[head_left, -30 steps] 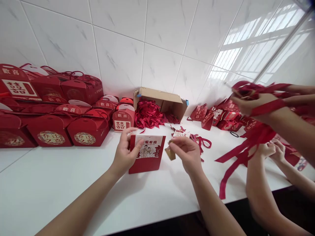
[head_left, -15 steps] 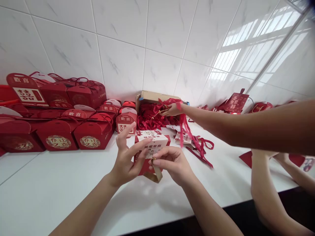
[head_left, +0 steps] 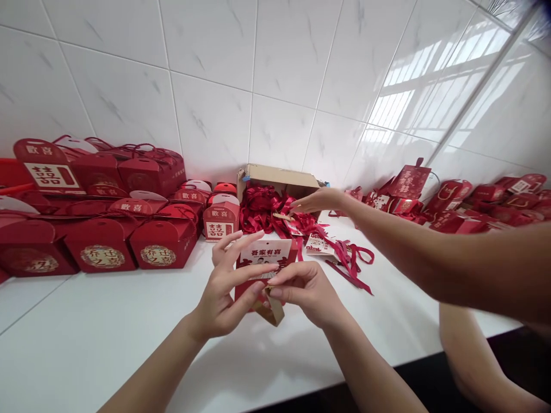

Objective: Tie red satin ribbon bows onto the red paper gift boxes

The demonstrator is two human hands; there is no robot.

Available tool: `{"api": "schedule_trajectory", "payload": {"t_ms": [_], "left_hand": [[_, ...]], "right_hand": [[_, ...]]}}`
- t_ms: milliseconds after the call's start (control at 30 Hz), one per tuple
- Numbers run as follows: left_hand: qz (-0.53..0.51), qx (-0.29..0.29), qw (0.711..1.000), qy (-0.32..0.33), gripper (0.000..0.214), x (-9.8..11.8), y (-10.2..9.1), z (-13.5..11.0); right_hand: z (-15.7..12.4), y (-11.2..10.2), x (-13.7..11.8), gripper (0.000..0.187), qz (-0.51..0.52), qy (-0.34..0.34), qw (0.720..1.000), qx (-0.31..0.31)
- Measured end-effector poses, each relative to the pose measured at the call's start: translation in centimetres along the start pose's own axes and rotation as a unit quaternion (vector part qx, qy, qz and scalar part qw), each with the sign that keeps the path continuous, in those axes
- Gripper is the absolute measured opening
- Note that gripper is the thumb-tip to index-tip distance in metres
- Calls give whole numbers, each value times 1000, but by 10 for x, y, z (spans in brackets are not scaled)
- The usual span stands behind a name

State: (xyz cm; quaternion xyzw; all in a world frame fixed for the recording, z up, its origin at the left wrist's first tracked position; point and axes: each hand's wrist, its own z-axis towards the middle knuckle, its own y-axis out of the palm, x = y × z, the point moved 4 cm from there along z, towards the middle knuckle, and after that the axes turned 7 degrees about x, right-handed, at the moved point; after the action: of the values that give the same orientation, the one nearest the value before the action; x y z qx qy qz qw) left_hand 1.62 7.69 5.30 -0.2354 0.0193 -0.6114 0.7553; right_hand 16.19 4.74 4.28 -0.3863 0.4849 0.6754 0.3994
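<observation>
I hold a small red gift box with a white printed panel above the white counter. My left hand supports its left side, thumb and forefinger against it, the other fingers spread. My right hand pinches a tan paper strip at the box's lower edge. A co-worker's arm reaches across from the right, the hand over a pile of red ribbons.
An open cardboard box stands against the tiled wall behind the ribbons. Several finished red gift boxes are stacked at the left. Flat red boxes lie at the right, loose ribbons beside a white card.
I lifted the red box off the counter and brought the tan strip to its lower edge. The co-worker's arm swung from the right to the ribbon pile and lowered the ribbons there.
</observation>
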Motion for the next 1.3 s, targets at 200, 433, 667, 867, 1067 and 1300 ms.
{"api": "schedule_trajectory", "payload": {"t_ms": [200, 433, 667, 867, 1067, 1300], "left_hand": [[-37, -12, 999, -21, 26, -2, -1, -1], [-54, 6, 998, -34, 13, -1, -2, 4], [-59, 20, 997, -48, 10, -4, -3, 3], [17, 50, 998, -26, 7, -7, -2, 1], [-82, 115, 967, -212, 52, -31, 6, 0], [-207, 58, 915, -342, 37, -42, 23, -2]], "right_hand": [[2, 1, -1, 9, 9, 12, 1000, 1], [2, 0, 2, 12, -7, 4, 1000, 11], [3, 0, 1, 14, -18, -46, 998, 30], [0, -3, -8, 13, -169, -190, 965, 62], [-3, -21, -32, 23, -220, -329, 916, 73], [17, -46, -15, 5, -222, -276, 927, 126]]}}
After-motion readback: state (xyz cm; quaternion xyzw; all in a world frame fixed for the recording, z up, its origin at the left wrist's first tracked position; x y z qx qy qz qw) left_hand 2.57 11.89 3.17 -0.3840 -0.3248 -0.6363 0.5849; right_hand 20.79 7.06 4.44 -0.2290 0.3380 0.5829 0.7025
